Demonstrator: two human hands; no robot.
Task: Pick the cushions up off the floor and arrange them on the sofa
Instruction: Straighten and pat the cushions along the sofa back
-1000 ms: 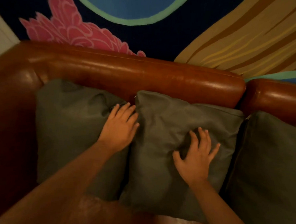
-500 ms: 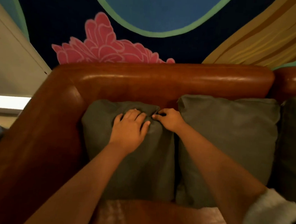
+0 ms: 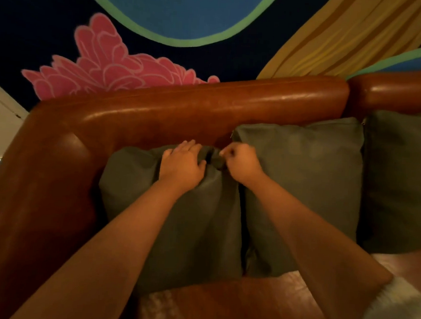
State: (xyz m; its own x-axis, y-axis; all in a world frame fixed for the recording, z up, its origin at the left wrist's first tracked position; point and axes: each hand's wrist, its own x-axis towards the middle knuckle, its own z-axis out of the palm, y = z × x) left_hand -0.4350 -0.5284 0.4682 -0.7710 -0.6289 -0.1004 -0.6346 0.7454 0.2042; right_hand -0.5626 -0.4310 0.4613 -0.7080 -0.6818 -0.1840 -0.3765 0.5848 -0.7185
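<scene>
Three dark green cushions lean against the back of a brown leather sofa (image 3: pixel 207 103). The left cushion (image 3: pixel 176 230) sits in the sofa's corner. My left hand (image 3: pixel 182 166) grips its top edge, fingers curled over the fabric. My right hand (image 3: pixel 241 164) pinches the same cushion's top right corner, bunching the cloth between the two hands. The middle cushion (image 3: pixel 305 184) stands upright just right of my right hand. The right cushion (image 3: pixel 403 179) is partly cut off by the frame edge.
The sofa's left armrest (image 3: pixel 32 186) curves round the corner beside the left cushion. The brown seat (image 3: pixel 233 304) shows in front of the cushions. A painted wall with a pink flower (image 3: pixel 107 66) rises behind the sofa. A white fluffy cuff (image 3: pixel 396 310) sits at lower right.
Both hands left the middle cushion and moved to the left cushion's top edge. My right hand closed on its corner, and the fabric is now bunched between the hands.
</scene>
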